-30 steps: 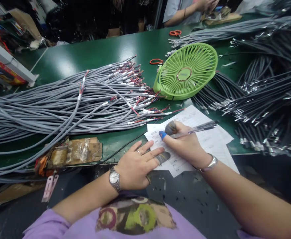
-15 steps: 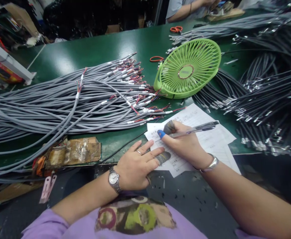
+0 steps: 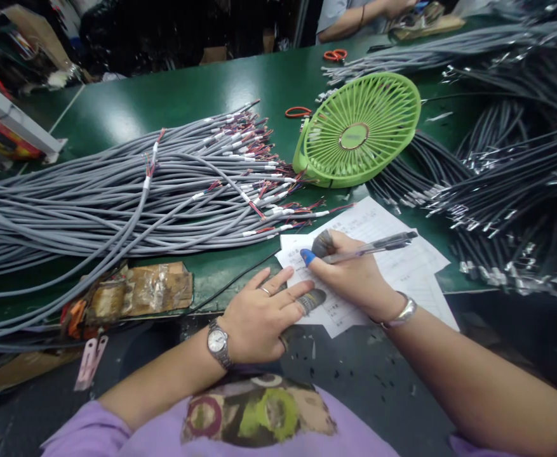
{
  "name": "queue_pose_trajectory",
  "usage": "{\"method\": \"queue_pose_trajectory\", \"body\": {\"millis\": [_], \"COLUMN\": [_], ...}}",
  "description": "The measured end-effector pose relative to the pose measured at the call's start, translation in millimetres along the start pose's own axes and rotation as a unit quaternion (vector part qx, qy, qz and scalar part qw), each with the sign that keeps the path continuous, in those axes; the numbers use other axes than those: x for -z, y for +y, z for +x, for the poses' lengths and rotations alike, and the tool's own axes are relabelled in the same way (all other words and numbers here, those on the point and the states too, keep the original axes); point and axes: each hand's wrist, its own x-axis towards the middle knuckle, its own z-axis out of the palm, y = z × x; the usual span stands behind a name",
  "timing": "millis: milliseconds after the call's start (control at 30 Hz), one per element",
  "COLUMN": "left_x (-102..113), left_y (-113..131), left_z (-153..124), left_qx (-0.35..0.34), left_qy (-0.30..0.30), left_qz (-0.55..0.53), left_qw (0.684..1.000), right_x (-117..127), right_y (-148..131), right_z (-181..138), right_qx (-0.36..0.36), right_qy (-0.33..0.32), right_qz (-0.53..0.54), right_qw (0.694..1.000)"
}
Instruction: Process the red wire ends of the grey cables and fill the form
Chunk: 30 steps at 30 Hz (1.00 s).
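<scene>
Printed paper sheets (image 3: 392,279) lie overlapping at the front edge of the green table. My right hand (image 3: 354,273) grips a pen (image 3: 383,243) over the sheets, with blue tape round the thumb and a grey cover on the index finger. The pen's tip is hidden behind the fingers. Flat and with fingers spread, my left hand (image 3: 263,311) rests at the left edge of the papers; one of its fingers wears a grey cover. Just beyond the papers stands a green fan (image 3: 359,133), tilted back.
Grey cables (image 3: 116,190) with stripped wire ends cover the left of the table (image 3: 164,95). Black cables (image 3: 507,190) with metal-tipped ends are heaped at the right. Orange-handled scissors (image 3: 335,55) lie at the back, near another person's arm (image 3: 349,22). A taped cardboard piece (image 3: 157,289) sits front left.
Almost nothing differs; the whole view has shifted very slightly. Both hands keep their places on the papers, and the other person's hand at the back has moved a little.
</scene>
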Motion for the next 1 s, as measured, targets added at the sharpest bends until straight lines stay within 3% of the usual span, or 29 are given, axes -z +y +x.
{"method": "queue_pose_trajectory", "body": {"millis": [1000], "left_x": [0.7], "left_y": [-0.4], "left_z": [0.4], "left_qx": [-0.002], "left_qy": [0.011], "left_qz": [0.0], "left_qw": [1.0], "right_x": [-0.1], "right_y": [3.6], "right_z": [-0.1], "right_qx": [0.022], "right_qy": [0.012], "right_qz": [-0.005], "right_qw": [1.0]}}
